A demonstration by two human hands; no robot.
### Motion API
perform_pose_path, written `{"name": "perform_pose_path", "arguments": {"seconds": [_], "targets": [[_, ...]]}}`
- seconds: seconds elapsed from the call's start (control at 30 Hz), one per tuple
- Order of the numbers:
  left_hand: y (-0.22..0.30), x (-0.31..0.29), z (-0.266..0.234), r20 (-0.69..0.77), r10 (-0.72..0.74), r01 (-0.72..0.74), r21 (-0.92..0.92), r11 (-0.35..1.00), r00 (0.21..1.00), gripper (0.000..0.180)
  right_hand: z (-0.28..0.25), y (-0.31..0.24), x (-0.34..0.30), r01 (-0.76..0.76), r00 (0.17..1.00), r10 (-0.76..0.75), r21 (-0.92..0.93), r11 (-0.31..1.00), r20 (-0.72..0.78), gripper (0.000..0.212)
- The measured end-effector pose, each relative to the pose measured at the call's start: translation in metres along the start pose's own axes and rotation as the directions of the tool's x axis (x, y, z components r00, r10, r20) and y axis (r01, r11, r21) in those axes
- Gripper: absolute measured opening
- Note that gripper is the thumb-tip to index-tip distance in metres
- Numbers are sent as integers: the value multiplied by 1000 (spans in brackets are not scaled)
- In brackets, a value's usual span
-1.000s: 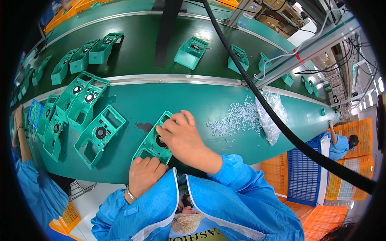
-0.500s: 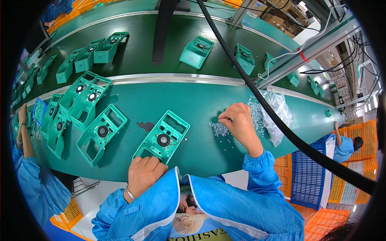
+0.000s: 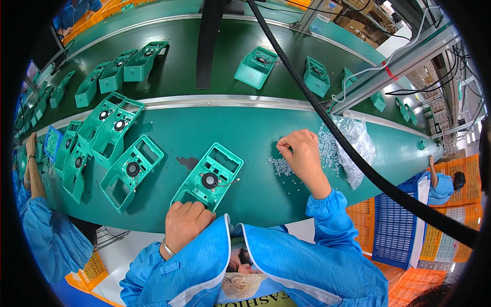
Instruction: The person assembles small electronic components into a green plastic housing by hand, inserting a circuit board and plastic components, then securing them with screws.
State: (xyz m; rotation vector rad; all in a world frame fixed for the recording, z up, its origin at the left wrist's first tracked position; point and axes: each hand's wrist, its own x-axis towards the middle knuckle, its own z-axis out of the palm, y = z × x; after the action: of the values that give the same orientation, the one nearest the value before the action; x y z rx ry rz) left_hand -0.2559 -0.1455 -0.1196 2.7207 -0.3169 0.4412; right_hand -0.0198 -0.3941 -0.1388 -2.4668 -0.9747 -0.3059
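My left hand [image 3: 188,221] is closed over the near end of a green plastic housing [image 3: 231,159] with a round black fan or speaker in its middle and a thin wire on its right side. That housing lies tilted on the green table in front of me. Thumb and fingertips pinched together, my right hand [image 3: 305,162] hovers just right of the housing, by a scatter of small whitish pieces [image 3: 280,167]. Whatever is between those fingertips is too small to make out. Beside that hand, a clear plastic bag [image 3: 356,148] lies among more of the pieces.
Several similar housings [image 3: 134,171] stand at the left, near a blue tray [image 3: 52,141]. More housings [image 3: 257,67] sit on the dark green conveyor [image 3: 179,66] behind a metal rail. A black cable [image 3: 327,117] crosses the view. Co-workers' arms [image 3: 35,176] show at both sides.
My right hand has shifted slightly left, its fingertips still pinched. The housings on the conveyor have slid a little to the right. My left hand keeps its hold.
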Motion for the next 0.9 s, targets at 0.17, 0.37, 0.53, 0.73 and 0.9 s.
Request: {"name": "perform_pose_path", "arguments": {"seconds": [0.17, 0.37, 0.53, 0.73, 0.9], "targets": [[0, -1, 0, 10, -11, 11, 1, 1000, 1000, 22, 4, 7, -1, 17, 993, -13, 32, 999, -120, 7], [1, -1, 0, 9, -6, 6, 5, 1000, 1000, 22, -3, 3, -3, -2, 1000, 2, 48, 999, -2, 8], [0, -2, 1, 4, -10, 10, 0, 1000, 1000, 22, -8, 3, -4, -5, 999, 7, 40, 999, -40, 8], [1, -1, -2, 10, -7, 7, 4, 1000, 1000, 21, -9, 3, -9, 110, 993, -110, -5, 994, -35, 11], [-1, -3, 1, 10, -1, 1, 26, 1000, 1000, 20, -10, -4, -9, 170, 984, -172, -45, 984, -49, 12]]}}
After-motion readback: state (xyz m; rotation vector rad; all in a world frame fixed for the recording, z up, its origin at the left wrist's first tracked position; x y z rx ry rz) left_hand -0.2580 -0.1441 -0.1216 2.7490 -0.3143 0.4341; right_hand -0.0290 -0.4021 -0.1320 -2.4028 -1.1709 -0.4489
